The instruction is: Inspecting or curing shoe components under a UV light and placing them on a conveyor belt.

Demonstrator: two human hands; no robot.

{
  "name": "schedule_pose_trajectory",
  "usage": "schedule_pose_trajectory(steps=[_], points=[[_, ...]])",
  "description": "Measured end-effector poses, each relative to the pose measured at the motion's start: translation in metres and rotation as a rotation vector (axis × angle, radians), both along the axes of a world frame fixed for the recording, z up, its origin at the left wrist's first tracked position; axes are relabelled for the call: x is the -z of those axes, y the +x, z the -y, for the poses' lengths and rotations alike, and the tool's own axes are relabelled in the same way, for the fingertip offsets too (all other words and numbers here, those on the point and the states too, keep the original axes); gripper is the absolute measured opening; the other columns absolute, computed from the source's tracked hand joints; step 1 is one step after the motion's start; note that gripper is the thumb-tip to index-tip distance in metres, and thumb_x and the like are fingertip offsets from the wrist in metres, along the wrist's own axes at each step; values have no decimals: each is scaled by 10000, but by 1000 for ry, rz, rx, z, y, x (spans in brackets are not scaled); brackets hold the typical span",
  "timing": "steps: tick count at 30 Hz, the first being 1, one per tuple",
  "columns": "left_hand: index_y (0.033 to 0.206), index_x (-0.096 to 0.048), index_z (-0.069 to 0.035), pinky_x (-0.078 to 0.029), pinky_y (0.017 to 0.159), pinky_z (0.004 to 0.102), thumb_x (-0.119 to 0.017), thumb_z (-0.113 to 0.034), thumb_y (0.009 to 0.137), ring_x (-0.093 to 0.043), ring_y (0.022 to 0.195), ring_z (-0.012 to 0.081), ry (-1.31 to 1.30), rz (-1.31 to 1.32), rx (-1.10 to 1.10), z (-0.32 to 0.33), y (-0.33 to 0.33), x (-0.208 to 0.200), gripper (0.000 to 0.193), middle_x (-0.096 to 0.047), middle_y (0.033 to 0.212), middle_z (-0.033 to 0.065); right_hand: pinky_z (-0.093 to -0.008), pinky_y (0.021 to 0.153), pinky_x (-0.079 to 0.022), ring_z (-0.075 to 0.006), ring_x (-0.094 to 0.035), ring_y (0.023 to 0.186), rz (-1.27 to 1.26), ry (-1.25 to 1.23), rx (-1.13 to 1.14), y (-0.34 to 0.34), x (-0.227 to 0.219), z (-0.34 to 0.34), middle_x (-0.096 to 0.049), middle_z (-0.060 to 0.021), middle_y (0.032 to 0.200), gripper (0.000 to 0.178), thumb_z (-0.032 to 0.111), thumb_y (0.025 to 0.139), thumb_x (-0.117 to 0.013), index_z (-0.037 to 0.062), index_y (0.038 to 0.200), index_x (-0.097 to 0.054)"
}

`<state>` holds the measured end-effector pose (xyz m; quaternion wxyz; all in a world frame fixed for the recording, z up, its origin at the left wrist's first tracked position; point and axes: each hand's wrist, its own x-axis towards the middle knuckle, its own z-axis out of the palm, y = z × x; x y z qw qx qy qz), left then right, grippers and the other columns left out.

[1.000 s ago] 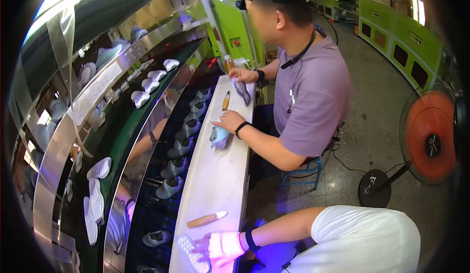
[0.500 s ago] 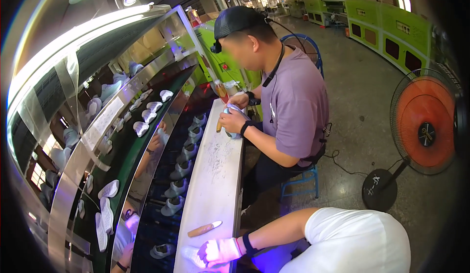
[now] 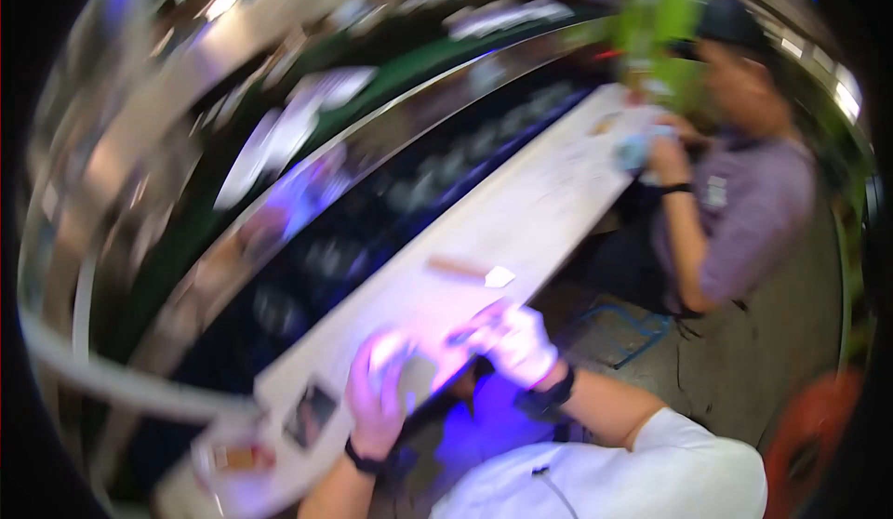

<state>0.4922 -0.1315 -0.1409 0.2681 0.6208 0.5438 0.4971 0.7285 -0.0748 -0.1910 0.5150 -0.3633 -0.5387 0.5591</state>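
Motion smears the head view. My left hand [image 3: 372, 405], bare with a dark wristband, curls round a pale grey rounded shoe-like piece [image 3: 418, 379] at the near edge of the white bench [image 3: 409, 272]. My right hand [image 3: 523, 344], in a pale glove with a dark band at the wrist, is over the bench edge to the right of that piece. Something dark blurs at its fingertips, and its finger pose is unclear. A brush-like tool with a brown handle [image 3: 458, 266] and white tip lies on the bench beyond both hands.
Across the bench's far end, a co-worker in purple [image 3: 758, 207] handles a pale blue-grey shoe [image 3: 633, 152]. A dark conveyor strip [image 3: 372, 212] with blurred shoes runs behind the bench. A dark flat rectangle [image 3: 312, 415] and a shallow container [image 3: 233, 456] rest at the near left. An orange fan [image 3: 811, 426] stands at right.
The view has swung, shifting the bench and co-worker rightward in the picture. My left hand has come into direct view with the shoe-like piece. My right hand now appears farther up the picture.
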Motion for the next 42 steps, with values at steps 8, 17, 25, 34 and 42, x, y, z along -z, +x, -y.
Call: schedule_pose_trajectory(steps=[8, 17, 25, 34, 42], points=[[1198, -534, -39, -593, 954, 400, -749, -37, 958, -730, 1137, 363, 151, 394, -102, 15, 4, 53, 322, -682, 1308, 196, -464, 985, -568, -320, -701, 1119, -135, 27, -152, -13, -1, -11, -723, -179, 1128, 444, 306, 894, -876, 31, 1039, -559], [1178, -636, -24, -542, 1084, 481, -703, 60, 917, -625, 1340, 452, 305, -52, 13, 41, -15, 46, 283, -671, 1377, 267, -437, 1055, -531, -325, -633, 1270, -246, -59, -367, -60, 2, 25, -586, -282, 1474, 298, 154, 900, -847, 32, 979, -587], [1149, -427, -32, -388, 1201, 520, -718, -172, 1035, -508, 1457, 469, 113, 260, -54, 67, 12, 57, 342, -563, 1465, 382, -532, 1170, -430, -416, -571, 1379, -255, -64, -221, -74, 10, 51, -624, -322, 1416, 406, 293, 879, -889, 60, 1007, -581], [1138, -417, -63, -338, 1227, 550, -743, -70, 1001, -458, 1490, 481, 104, 424, -32, 82, 12, 69, 354, -551, 1476, 386, -495, 1107, -505, -394, -596, 1368, -140, 157, -292, -67, 19, 51, -669, -267, 1374, 366, 83, 856, -882, 47, 992, -544], [1187, -630, -8, -434, 1105, 485, -711, -296, 1032, -570, 1267, 366, -32, 76, 56, 62, -17, 23, 337, -652, 1296, 203, -363, 810, -609, -322, -770, 968, 200, 388, -227, -61, -5, 34, -765, -159, 1178, 425, 193, 742, -973, 81, 911, -600]])
